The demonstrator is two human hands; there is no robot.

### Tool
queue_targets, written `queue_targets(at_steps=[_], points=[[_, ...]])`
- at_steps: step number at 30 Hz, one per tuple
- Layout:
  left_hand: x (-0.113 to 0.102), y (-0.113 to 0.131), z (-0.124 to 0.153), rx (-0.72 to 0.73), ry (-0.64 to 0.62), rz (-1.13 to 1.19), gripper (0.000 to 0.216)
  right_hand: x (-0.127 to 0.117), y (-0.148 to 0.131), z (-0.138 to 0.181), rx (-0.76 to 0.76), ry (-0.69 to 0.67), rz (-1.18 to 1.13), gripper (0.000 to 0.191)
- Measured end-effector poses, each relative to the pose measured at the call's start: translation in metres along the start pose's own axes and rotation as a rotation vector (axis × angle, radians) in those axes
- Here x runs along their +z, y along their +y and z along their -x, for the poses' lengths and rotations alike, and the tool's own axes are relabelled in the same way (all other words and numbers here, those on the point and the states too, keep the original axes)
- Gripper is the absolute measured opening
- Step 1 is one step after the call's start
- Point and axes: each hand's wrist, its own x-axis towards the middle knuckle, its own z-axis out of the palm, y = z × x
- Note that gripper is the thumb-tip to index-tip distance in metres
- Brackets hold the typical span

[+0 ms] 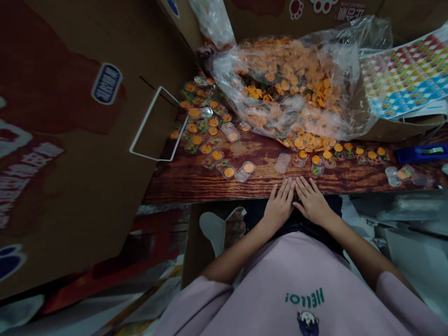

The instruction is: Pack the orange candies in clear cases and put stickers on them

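At nine o'clock a big cardboard box (70, 140) leaned over the wooden counter (210, 179), and beside it at eleven o'clock lay a scatter of filled clear cases (206, 128) with orange discs inside. The left hand (279, 206) and right hand (312, 204) rested side by side at the near counter edge, fingers extended and flat, gripping nothing that I could see. A small clear case (290, 180) sat just at twelve o'clock of the fingertips, touching or nearly so, between both hands and about equally near each; its long axis was too hidden to tell. Another empty clear case (282, 163) lay farther at twelve. A plastic bag of orange discs (290, 88) filled one o'clock, a blue tape dispenser (422, 153) three o'clock
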Motion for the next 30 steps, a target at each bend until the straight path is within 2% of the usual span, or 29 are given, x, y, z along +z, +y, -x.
queue_targets(at_steps=[5, 8, 10, 13, 16, 18, 21, 26, 30], points=[[0.005, 0.004, 0.000, -0.077, 0.018, 0.017, 0.083, -0.002, -0.015, -0.007, -0.024, 0.003, -0.132, 0.074], [0.004, -0.003, 0.012, -0.130, 0.018, 0.005, 0.086, -0.002, -0.013, -0.010, -0.009, 0.107, -0.292, 0.055], [0.002, -0.007, 0.021, -0.157, 0.021, 0.000, 0.087, -0.003, -0.011, -0.023, 0.098, 0.226, -0.346, 0.042], [-0.002, -0.010, 0.031, -0.204, 0.020, -0.003, 0.085, -0.006, -0.012, -0.060, 0.218, 0.302, -0.234, 0.036], [-0.007, -0.012, 0.035, -0.271, 0.007, -0.025, 0.087, -0.006, -0.019, -0.098, 0.210, 0.218, -0.077, 0.036], [-0.010, -0.017, 0.038, -0.345, 0.003, -0.060, 0.091, -0.002, -0.022, -0.108, 0.207, 0.174, -0.028, 0.036], [-0.017, -0.031, 0.041, -0.462, 0.010, -0.111, 0.092, 0.005, -0.019, -0.096, 0.145, 0.149, -0.005, 0.028], [-0.026, -0.060, 0.029, -0.545, 0.030, -0.151, 0.080, 0.006, -0.004, -0.050, 0.062, 0.157, -0.071, 0.024], [-0.033, -0.079, 0.002, -0.591, 0.028, -0.145, 0.073, 0.004, 0.005, -0.029, 0.201, 0.291, -0.209, 0.023]])
